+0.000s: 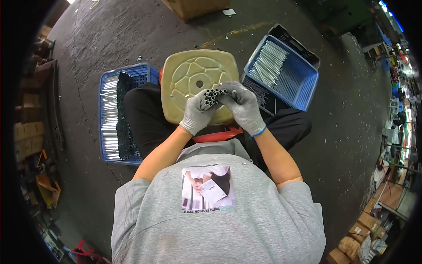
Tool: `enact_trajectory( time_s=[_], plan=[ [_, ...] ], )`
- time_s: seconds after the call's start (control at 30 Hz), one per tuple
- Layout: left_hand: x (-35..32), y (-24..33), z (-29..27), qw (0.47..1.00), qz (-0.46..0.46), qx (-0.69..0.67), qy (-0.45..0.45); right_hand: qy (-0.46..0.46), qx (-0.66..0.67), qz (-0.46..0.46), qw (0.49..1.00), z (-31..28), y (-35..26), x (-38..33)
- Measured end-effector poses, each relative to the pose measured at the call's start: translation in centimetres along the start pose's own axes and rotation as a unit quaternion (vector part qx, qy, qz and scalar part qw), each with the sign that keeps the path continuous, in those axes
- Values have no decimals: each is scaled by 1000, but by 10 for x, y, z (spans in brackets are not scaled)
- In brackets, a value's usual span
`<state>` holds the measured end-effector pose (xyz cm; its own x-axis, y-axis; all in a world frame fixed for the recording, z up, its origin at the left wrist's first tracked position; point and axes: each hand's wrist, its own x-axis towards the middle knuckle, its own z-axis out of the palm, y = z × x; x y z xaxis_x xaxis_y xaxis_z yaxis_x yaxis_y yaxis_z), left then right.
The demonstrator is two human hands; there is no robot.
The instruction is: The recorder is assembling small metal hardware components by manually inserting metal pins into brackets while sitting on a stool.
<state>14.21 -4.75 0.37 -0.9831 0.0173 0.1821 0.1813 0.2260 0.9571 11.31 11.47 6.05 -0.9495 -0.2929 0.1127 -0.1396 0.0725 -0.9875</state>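
Observation:
Both my hands wear pale knitted gloves and meet over the front half of a yellowish stool [176,72]. Wrapped in my left hand [196,113] is a bundle of thin metal tubes [210,97], their hollow ends pointing up at me. My right hand [247,108] is closed beside it, its fingers on a few more tube ends [224,91] at the bundle's right side. The tubes' lower lengths are hidden by the gloves. The stool's top has a raised pattern of panels and a round hole in the middle.
On the left, a blue crate [103,147] holds many shiny tubes and a dark strip of material. A second blue crate [303,90] at the right holds more tubes, with a black crate [299,44] behind it and loose rods below. A cardboard box [195,9] stands ahead.

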Motion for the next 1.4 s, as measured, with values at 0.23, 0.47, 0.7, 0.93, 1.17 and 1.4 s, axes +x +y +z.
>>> enact_trajectory(
  time_s=[0.23, 0.47, 0.7, 0.93, 1.17, 1.4],
  plan=[
    [-2, 0, 7, 999, -17, -33, 9, 60, 136, 51, 988, -61, 5, 16],
    [-4, 6, 10, 991, -58, -114, 39, 51, -414, -37, 908, -125, 135, 31],
    [-9, 2, 5, 990, -42, -136, 10, -30, -510, 21, 859, -126, 144, 33],
    [-13, -10, 5, 992, -36, -118, 2, 35, 199, 120, 972, -54, -15, 35],
    [-13, -8, 4, 993, -14, -115, -7, 34, 163, 92, 982, -19, -74, 22],
    [-12, -6, 4, 997, 3, -80, 8, 50, 55, 81, 994, -15, -68, 17]
  ],
)
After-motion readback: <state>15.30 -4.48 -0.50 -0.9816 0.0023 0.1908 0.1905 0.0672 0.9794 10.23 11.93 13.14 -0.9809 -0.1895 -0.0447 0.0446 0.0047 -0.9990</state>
